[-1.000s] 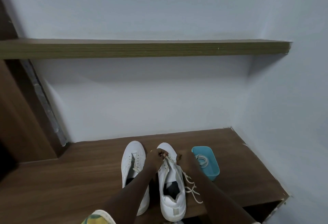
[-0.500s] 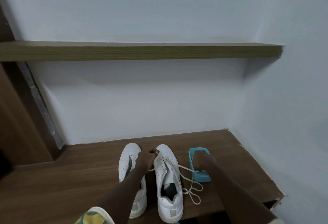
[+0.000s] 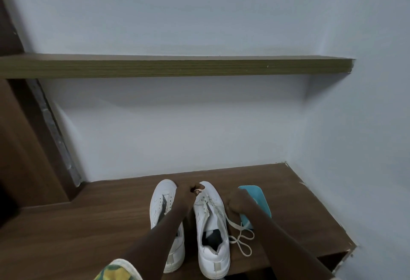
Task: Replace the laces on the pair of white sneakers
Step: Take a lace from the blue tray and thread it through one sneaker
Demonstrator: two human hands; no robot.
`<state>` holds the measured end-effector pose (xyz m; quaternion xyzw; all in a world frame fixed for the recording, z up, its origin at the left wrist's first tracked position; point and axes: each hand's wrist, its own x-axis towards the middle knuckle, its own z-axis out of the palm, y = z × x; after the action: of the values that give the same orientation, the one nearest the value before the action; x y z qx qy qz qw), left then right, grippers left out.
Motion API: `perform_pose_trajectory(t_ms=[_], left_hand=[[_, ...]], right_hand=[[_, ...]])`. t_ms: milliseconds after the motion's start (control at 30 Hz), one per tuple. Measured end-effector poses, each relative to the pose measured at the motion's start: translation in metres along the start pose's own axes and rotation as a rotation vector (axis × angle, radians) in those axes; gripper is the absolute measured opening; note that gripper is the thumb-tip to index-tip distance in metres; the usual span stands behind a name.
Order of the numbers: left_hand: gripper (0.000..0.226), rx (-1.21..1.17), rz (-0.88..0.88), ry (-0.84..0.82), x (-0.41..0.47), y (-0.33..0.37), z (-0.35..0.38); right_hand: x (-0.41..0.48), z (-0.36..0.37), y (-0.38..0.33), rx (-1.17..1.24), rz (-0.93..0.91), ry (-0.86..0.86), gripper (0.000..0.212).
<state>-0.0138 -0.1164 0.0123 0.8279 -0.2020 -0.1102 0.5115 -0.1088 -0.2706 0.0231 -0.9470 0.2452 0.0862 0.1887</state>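
Note:
Two white sneakers stand side by side on the wooden surface, toes toward the wall. The left sneaker has bare eyelets and no lace in sight. The right sneaker carries a cream lace whose loose ends trail off its right side. My left hand pinches the lace near the toe end of the right sneaker. My right hand is curled beside the sneaker's right edge, gripping the lace strands.
A light blue tray sits just right of the sneakers, partly hidden by my right arm. A wooden shelf runs along the wall above. The surface's right edge drops off near the corner wall.
My right hand has come back from over the blue tray to the right sneaker's side. My left hand stays at the toe end. The view has shifted slightly.

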Motion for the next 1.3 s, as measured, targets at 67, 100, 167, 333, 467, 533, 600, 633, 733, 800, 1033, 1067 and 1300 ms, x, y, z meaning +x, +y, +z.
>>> perform_pose_trajectory(t_ms=[67, 100, 167, 333, 467, 533, 600, 633, 733, 800, 1033, 1067, 1300], left_hand=[[0.035, 0.036, 0.041, 0.025, 0.003, 0.002, -0.001], [0.035, 0.045, 0.047, 0.032, 0.003, 0.004, -0.001], [0.035, 0.073, 0.059, 0.041, 0.005, 0.005, -0.003], [0.029, 0.113, 0.109, 0.056, 0.003, 0.007, -0.005], [0.017, 0.169, 0.138, 0.098, 0.001, 0.009, -0.004], [0.022, 0.223, 0.171, 0.122, 0.000, 0.008, -0.003], [0.026, 0.284, 0.188, 0.114, -0.001, 0.004, -0.001], [0.024, 0.310, 0.188, 0.115, -0.001, 0.002, -0.001], [0.013, 0.309, 0.122, 0.118, -0.002, -0.008, 0.002], [0.015, 0.329, 0.082, 0.109, 0.000, -0.013, 0.002], [0.019, 0.404, 0.025, -0.026, 0.003, -0.009, 0.004], [0.015, 0.340, 0.000, -0.055, 0.001, -0.008, 0.004], [0.027, 0.106, -0.029, -0.116, 0.001, -0.016, 0.010]], right_hand=[[0.000, 0.008, -0.008, 0.127, -0.069, 0.031, 0.026], [-0.001, 0.011, -0.012, 0.146, -0.101, 0.045, 0.028], [-0.001, 0.019, -0.017, 0.155, -0.160, 0.062, 0.027], [0.006, 0.037, -0.016, 0.228, -0.163, 0.150, 0.027], [-0.002, 0.031, -0.015, 0.317, -0.099, 0.212, 0.010], [-0.001, 0.030, -0.012, 0.327, -0.089, 0.209, 0.011], [-0.002, 0.028, -0.013, 0.305, -0.082, 0.191, 0.012], [-0.003, 0.027, -0.013, 0.277, -0.069, 0.186, 0.011], [-0.004, 0.027, -0.013, 0.194, -0.036, 0.163, 0.006], [-0.004, 0.027, -0.014, 0.165, -0.017, 0.147, 0.007], [-0.007, 0.032, -0.003, 0.110, 0.080, 0.145, 0.022], [-0.009, 0.032, 0.000, 0.097, 0.083, 0.147, 0.016], [-0.010, 0.032, 0.013, 0.047, 0.112, 0.018, 0.028]])
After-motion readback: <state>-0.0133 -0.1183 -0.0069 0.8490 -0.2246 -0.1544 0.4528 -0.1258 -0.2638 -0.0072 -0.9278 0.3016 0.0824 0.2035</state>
